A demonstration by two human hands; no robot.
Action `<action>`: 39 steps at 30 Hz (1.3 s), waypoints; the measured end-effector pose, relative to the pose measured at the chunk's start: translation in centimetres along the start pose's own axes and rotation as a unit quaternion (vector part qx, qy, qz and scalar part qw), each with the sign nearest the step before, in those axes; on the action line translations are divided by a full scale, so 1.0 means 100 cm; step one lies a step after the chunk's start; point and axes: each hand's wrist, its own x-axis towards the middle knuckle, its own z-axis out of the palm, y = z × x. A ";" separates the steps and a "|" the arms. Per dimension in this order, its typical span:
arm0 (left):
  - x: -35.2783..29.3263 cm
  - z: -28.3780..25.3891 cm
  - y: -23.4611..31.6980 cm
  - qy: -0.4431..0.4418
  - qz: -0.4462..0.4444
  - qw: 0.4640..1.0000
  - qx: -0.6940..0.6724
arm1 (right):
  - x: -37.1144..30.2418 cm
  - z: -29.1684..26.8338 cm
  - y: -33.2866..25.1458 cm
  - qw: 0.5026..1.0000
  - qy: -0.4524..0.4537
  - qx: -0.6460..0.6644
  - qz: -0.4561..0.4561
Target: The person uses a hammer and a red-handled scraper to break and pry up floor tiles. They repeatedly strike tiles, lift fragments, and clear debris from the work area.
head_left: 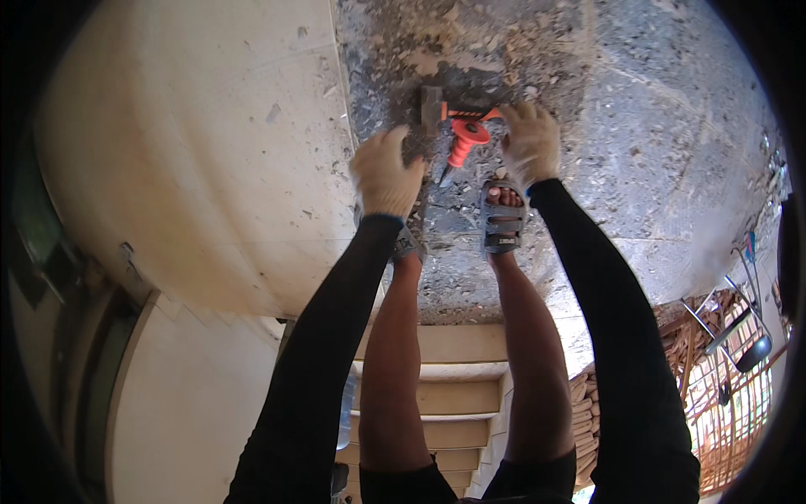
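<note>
Hammer (460, 111) at right hand (532, 144), bluish container (345, 413)

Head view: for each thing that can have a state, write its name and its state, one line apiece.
Hammer: lying down, head to the left.
Chisel: lying beside the hammer, tip toward the person.
Left hand: gloved, open, empty.
Right hand: gloved, at the hammer's handle end; grip unclear.
Right sandal: worn.
Floor: rough, strewn with debris.
</note>
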 end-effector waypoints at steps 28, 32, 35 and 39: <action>-0.030 0.044 -0.059 0.045 -0.029 0.962 -0.267 | -0.015 -0.032 -0.059 0.795 -0.204 0.404 0.403; -0.015 0.023 -0.093 0.100 -0.079 0.899 -0.419 | 0.008 -0.033 -0.021 0.884 -0.278 0.226 0.302; -0.005 0.007 -0.128 0.188 -0.107 0.936 -0.279 | 0.019 -0.034 -0.011 0.899 -0.294 0.192 0.262; 0.001 -0.007 -0.161 0.103 -0.247 0.887 -0.375 | 0.038 -0.040 -0.015 0.860 -0.347 0.217 0.304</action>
